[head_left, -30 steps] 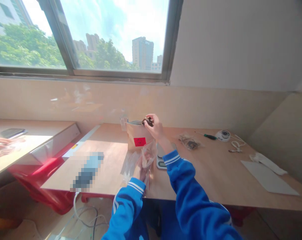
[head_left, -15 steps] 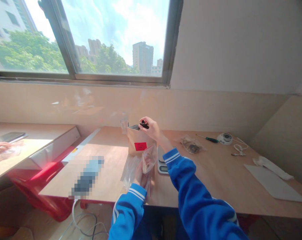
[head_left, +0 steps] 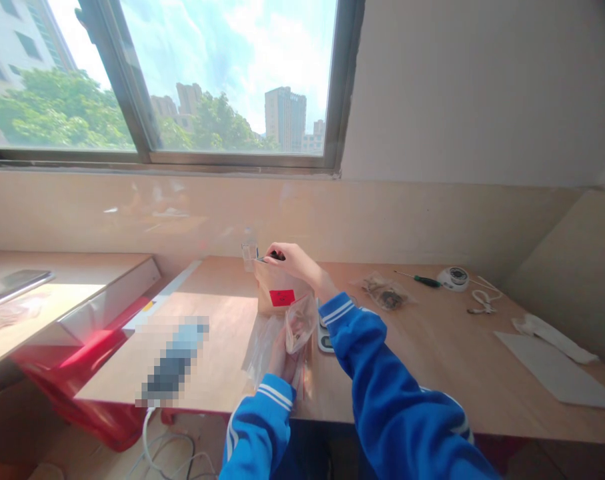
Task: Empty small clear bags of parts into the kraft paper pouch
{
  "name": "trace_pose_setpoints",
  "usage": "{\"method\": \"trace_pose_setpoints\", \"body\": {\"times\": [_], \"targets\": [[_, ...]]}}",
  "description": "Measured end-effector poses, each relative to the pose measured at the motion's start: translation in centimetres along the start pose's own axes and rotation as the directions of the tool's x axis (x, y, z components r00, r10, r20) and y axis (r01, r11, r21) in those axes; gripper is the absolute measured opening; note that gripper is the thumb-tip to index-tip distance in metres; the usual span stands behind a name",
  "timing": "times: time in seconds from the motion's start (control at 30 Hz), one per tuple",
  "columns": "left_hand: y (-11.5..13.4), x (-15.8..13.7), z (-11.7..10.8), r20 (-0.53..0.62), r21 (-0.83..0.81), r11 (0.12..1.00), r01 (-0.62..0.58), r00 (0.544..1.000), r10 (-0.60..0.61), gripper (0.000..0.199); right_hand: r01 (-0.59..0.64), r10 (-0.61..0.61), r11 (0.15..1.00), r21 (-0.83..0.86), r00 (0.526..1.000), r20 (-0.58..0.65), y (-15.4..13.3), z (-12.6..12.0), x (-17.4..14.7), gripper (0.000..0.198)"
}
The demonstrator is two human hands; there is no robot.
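Observation:
A brown paper bag (head_left: pixel 267 288) with a red label stands upright on the table, its top unfolded. My right hand (head_left: pixel 296 260) is over the bag's mouth, fingers curled around a small dark piece (head_left: pixel 278 255) whose kind I cannot make out. Lower down, my left hand (head_left: pixel 278 357) grips a clear plastic bag (head_left: pixel 301 323) by its side, just in front of the paper bag. More clear plastic (head_left: pixel 261 347) hangs beside that hand. Partly hidden behind my right forearm is a small kitchen scale (head_left: pixel 325 339).
A water bottle (head_left: pixel 249 248) stands behind the paper bag. To the right lie a plastic bag of dark pieces (head_left: pixel 389 295), a screwdriver (head_left: pixel 425 281), a dome camera (head_left: pixel 453 279) and a white sheet (head_left: pixel 552 370). A blurred-out device (head_left: pixel 175 360) with a cable lies left.
My right hand has come down and slightly left, onto the paper bag's mouth, with the dark piece. My left hand stays on the plastic bag. Another person's hand has left the far-left table.

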State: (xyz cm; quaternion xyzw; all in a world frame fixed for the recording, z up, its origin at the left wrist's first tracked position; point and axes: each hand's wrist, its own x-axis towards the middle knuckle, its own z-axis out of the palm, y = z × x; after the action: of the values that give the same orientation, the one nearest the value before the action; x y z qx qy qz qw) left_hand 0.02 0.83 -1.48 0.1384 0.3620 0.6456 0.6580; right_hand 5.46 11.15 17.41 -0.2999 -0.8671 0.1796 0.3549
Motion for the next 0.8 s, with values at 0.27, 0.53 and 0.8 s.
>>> {"method": "trace_pose_setpoints", "body": {"times": [0.27, 0.53, 0.8], "targets": [[0.0, -0.1, -0.2, 0.026, 0.021, 0.999, -0.027, 0.999, 0.027, 0.016, -0.026, 0.078, 0.944, -0.330, 0.986, 0.147, -0.8, 0.4, 0.0, 0.049], [-0.4, 0.4, -0.7, 0.056, 0.018, 0.999, -0.029, 0.998, 0.028, 0.017, -0.095, 0.166, 0.928, -0.360, 0.971, 0.173, -0.2, 1.2, 0.2, 0.049], [-0.1, 0.1, -0.2, 0.045, 0.030, 0.998, -0.049, 0.998, 0.047, 0.021, -0.135, 0.233, 0.936, -0.326, 0.930, 0.286, -0.6, 0.4, -0.2, 0.053]]}}
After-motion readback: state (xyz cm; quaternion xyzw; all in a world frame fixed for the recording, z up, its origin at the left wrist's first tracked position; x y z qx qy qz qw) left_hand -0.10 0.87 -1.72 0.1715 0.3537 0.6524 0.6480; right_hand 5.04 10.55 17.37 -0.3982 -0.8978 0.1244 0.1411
